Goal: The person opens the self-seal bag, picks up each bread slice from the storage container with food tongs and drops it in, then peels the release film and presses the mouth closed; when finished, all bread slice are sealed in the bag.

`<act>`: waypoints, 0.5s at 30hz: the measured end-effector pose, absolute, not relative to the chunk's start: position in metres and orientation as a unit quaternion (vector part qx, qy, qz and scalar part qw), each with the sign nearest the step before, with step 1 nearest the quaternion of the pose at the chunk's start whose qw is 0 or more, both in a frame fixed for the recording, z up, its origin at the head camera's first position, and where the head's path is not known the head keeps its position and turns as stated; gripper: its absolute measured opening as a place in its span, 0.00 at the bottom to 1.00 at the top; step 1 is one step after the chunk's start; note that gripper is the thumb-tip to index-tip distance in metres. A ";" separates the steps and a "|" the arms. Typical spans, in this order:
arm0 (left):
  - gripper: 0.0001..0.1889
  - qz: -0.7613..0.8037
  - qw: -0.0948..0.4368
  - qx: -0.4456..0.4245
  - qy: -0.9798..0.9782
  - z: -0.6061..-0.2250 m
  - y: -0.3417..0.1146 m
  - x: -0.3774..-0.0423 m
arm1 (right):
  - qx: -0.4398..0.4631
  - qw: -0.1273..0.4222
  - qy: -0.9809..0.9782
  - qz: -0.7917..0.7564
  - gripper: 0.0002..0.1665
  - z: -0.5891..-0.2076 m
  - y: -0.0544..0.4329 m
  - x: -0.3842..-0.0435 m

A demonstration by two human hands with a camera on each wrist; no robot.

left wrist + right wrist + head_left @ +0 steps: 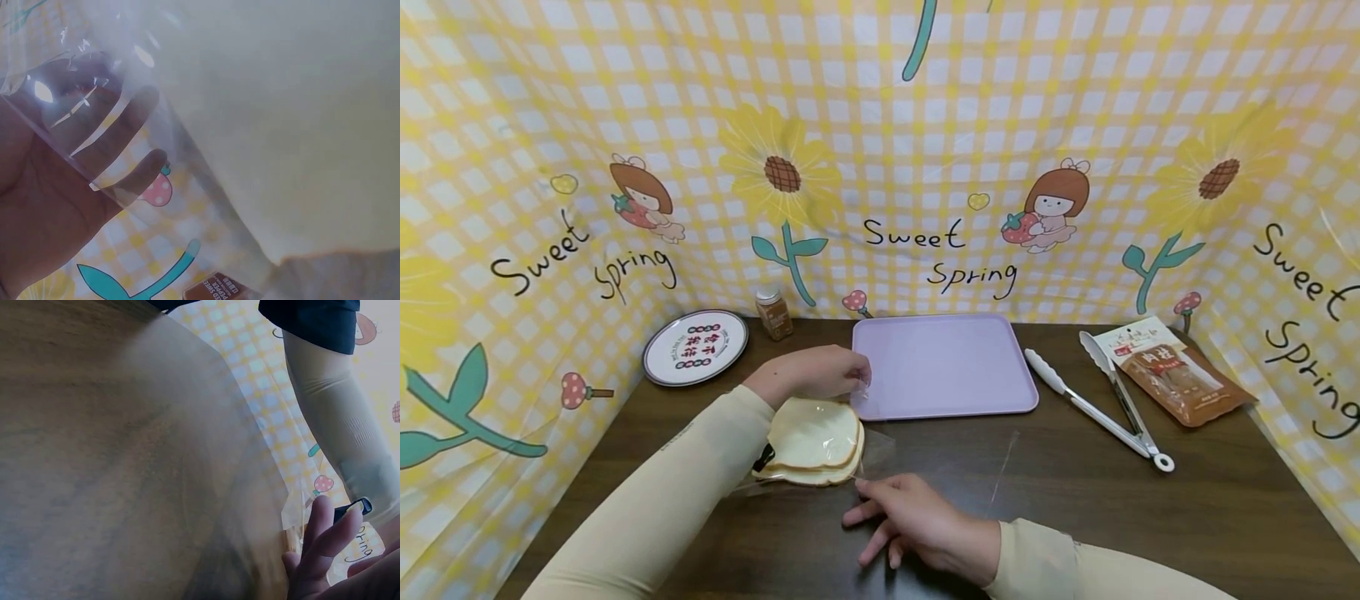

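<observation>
Several bread slices (816, 437) lie in a clear plastic bag (880, 450) at the left-centre of the dark table. At the bag's far side my left hand (827, 372) pinches the film. Through that film the left wrist view shows the left fingers (134, 119), with a blurred pale slice (300, 144) close by. My right hand (917, 521) pinches the bag's near right corner between thumb and forefinger, other fingers spread. A black clip-like piece (763, 457) shows at the bag's left edge, partly hidden by the left sleeve.
A lilac tray (943, 367) lies behind the bread. White-tipped tongs (1097, 412) and a brown food packet (1180, 375) are at the right. A round plate (696, 348) and a spice jar (773, 314) stand back left. Checked cloth (880, 150) walls the table.
</observation>
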State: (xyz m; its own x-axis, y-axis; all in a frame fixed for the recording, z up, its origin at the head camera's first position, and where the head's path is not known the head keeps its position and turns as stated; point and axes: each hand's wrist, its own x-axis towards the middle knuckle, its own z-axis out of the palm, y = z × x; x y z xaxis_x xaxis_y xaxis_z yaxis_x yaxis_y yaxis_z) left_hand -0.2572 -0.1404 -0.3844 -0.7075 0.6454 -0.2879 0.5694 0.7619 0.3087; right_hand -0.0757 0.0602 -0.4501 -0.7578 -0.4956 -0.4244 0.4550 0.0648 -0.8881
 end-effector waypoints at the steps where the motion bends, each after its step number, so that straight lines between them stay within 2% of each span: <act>1: 0.09 0.100 0.192 0.331 0.919 -0.384 -0.140 -0.257 | -0.014 0.345 0.642 -0.684 0.27 -0.451 0.058 -0.077; 15: 0.08 0.114 0.192 0.332 0.916 -0.389 -0.140 -0.258 | -0.012 0.343 0.652 -0.676 0.21 -0.457 0.044 -0.088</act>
